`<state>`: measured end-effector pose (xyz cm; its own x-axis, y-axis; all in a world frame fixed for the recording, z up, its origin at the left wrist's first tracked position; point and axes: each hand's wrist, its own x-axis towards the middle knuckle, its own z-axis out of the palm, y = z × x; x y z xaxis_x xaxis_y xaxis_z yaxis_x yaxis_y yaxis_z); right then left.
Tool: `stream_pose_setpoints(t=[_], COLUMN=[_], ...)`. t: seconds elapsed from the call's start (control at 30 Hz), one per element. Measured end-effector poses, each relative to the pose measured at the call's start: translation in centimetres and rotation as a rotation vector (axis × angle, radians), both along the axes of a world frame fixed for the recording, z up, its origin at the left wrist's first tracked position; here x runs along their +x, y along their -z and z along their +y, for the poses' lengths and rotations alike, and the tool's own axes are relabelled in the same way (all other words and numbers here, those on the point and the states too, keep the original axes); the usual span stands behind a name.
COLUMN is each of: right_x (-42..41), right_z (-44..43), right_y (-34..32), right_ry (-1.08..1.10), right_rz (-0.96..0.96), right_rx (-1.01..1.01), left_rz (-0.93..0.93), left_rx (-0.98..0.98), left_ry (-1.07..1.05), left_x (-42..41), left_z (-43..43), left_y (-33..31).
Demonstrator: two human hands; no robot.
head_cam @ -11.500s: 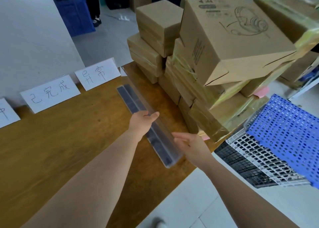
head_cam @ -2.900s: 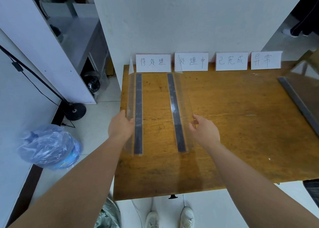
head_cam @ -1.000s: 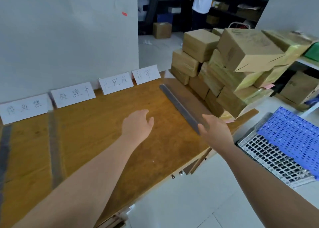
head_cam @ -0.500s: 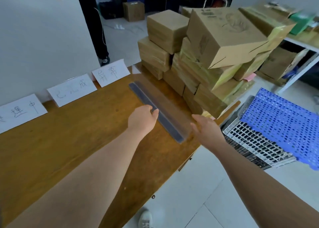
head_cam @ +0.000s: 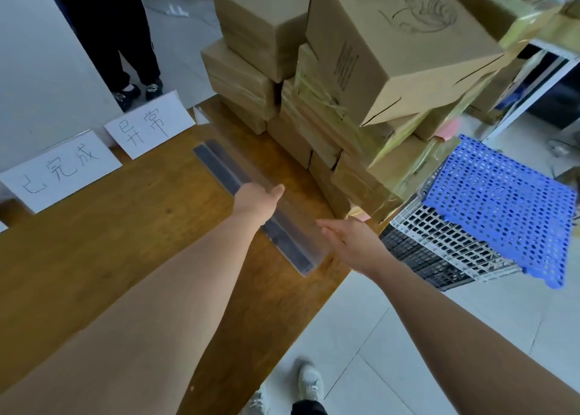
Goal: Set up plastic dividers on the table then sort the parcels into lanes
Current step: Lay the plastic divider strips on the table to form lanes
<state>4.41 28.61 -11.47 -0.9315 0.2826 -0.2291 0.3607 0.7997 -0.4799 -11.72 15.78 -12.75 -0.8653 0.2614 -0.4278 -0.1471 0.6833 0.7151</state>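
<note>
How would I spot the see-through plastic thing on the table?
Find the wooden table, then its end beside the stack of cardboard boxes. The plastic divider lies there, under the left hand. Unlike the white paper signs nearby, it is long, clear and has a dark grey strip along it.

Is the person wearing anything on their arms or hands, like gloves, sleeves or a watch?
No. The left hand and right hand have no gloves. The left forearm and right forearm are uncovered, with no sleeve in sight. Neither wrist carries a watch or band, and no ring shows on the visible fingers.
</note>
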Motion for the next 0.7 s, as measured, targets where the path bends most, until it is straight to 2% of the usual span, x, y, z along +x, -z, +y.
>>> stream_pose_setpoints(t=[0.17,0.4,0.53,0.7], right_x=[-0.5,-1.3,-1.4,-1.2], right_z=[1.2,1.3,1.3,1.5], right_y=[0.4,0.4,0.6,1.1], right_ry=[-0.039,-0.064,-0.057,-0.03], right_rz=[-0.023,-0.071,-0.077,-0.047], right_rx=[-0.066,-0.164,-0.19,-0.216], left_rz=[-0.208,-0.401,-0.426,-0.336], left_rx=[0.207,0.359,0.395,0.342], left_ry=[-0.147,-0.274,-0.315,-0.319], left_x=[0.4,1.4,2.0,1.9], left_z=[-0.1,-1.4,-1.2,-1.1], left_y=[0.0,0.7,0.3,0.0])
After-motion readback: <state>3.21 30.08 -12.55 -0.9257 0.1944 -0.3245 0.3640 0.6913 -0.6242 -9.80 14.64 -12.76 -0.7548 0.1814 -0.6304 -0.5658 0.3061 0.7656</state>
